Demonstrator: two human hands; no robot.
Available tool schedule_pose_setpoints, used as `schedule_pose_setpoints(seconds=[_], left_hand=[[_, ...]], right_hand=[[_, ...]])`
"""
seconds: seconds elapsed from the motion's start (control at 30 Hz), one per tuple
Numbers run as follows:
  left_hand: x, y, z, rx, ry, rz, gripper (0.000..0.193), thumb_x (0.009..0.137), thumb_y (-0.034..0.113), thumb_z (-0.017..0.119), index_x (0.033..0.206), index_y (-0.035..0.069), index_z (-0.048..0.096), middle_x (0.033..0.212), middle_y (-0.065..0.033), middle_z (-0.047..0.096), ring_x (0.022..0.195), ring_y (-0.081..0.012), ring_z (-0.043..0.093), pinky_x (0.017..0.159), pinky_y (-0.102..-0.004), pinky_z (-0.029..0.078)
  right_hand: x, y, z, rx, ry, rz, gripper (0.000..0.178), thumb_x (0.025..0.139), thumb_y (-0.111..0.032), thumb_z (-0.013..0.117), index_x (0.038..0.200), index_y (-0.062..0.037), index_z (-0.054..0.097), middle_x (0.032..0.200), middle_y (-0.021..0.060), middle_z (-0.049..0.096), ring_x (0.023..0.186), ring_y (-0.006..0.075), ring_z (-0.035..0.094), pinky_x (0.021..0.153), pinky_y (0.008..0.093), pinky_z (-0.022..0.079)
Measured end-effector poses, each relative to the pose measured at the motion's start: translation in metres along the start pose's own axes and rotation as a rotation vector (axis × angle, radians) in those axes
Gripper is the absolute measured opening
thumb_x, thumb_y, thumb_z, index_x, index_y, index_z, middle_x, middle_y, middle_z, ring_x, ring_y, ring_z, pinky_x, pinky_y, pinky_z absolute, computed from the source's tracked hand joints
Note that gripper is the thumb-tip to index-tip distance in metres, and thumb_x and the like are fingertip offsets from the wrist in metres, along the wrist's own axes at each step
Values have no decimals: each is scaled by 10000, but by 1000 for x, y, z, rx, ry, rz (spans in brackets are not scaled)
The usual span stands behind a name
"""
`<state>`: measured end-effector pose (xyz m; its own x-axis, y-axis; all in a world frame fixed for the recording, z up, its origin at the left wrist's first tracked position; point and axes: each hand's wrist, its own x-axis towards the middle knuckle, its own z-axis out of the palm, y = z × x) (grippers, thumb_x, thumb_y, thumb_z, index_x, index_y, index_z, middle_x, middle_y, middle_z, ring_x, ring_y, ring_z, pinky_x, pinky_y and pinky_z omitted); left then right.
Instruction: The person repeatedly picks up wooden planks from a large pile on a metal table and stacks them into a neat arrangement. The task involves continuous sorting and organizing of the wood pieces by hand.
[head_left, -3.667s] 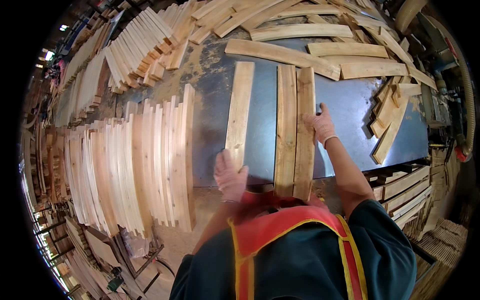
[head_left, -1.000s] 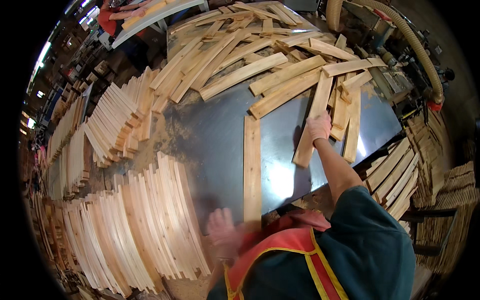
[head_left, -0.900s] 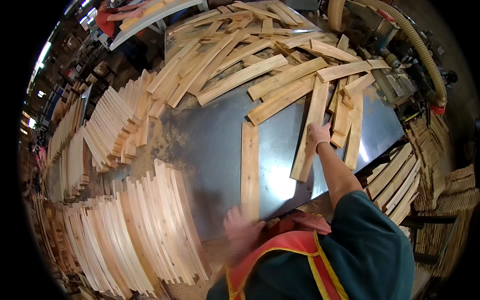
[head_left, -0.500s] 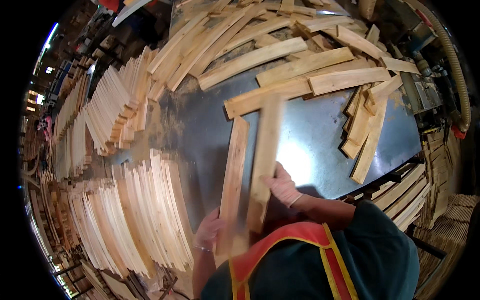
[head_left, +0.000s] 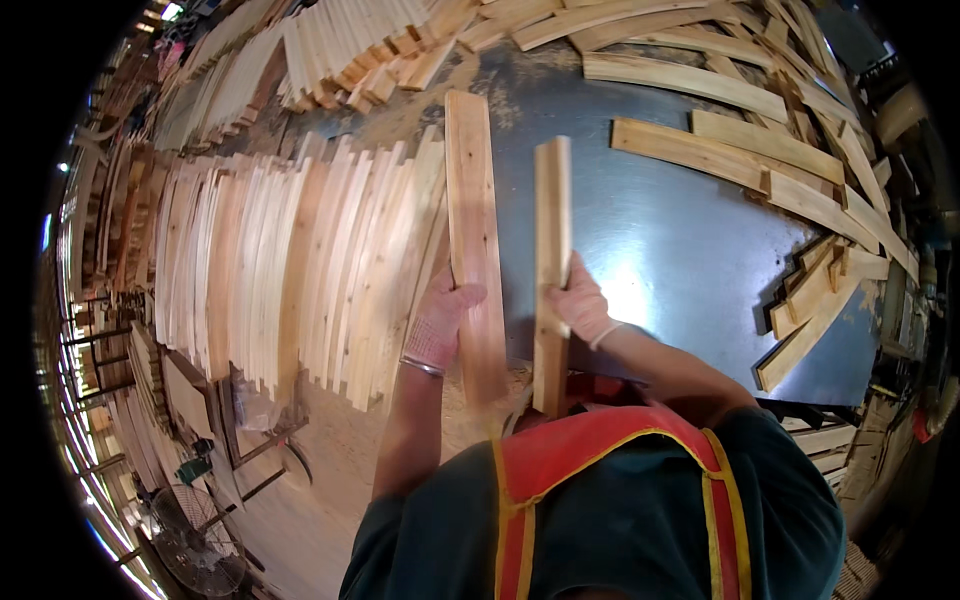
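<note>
My left hand (head_left: 445,318), in a pale glove, is closed on the lower part of a wooden board (head_left: 472,190). This board stands out in front of me beside the right end of a long row of boards (head_left: 290,270). My right hand (head_left: 580,300), also gloved, grips a second wooden board (head_left: 553,215) by its right side. A strip of the metal tabletop (head_left: 560,120) shows between the two boards. The lower end of the left board is blurred.
Loose boards (head_left: 700,150) lie heaped over the far right of the table, with a small stack (head_left: 815,300) nearer. Another row of boards (head_left: 350,50) is at the far left. Sawdust covers part of the tabletop. A floor fan (head_left: 195,540) stands at lower left.
My view has swung to the left. The left board has come up against the row of boards, and the board in my right hand has turned to show its narrow edge.
</note>
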<state>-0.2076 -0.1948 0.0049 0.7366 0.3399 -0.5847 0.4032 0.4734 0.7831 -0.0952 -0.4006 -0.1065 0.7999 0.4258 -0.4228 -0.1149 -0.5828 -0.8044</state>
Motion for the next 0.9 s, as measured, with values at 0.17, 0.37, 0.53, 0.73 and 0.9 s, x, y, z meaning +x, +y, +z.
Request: schedule_pose_setpoints(seconds=[0.17,0.37,0.53,0.73,0.9], left_hand=[[-1,32,-23,-88,20,70,460,945,70,682,1397,18,612,1124,-79,741,964,-199,735,849,-338,623],[6,27,-47,-193,-118,104,462,994,87,669,1438,6,571,1236,-91,695,1079,-225,702,914,-358,605],[20,-23,13,-186,-194,122,512,1034,69,611,1522,-14,483,1317,-104,652,1142,-212,660,1001,-356,561],[22,-45,58,-56,-359,111,519,1045,118,619,1542,35,494,1293,-87,654,1078,-194,660,989,-361,554],[26,-63,93,63,-458,86,557,1038,141,645,1568,57,495,1263,-71,666,998,-166,645,961,-321,529]], right_hand=[[13,-54,118,359,-467,-157,496,989,-121,654,1472,-116,544,1323,132,670,1149,281,652,940,410,532],[6,-10,51,1099,-1022,79,248,997,-123,678,1241,-158,646,1086,-26,670,944,92,626,741,260,488],[-87,-19,21,986,-914,167,480,889,-79,787,1337,-80,616,1116,25,678,1012,163,647,859,294,535],[6,-64,-143,866,-441,-164,634,913,-187,823,1478,-63,563,1282,84,698,1134,209,674,946,376,581],[129,-95,-382,440,349,-496,915,859,-530,813,1557,-42,478,1449,213,619,1328,260,611,1047,378,540]])
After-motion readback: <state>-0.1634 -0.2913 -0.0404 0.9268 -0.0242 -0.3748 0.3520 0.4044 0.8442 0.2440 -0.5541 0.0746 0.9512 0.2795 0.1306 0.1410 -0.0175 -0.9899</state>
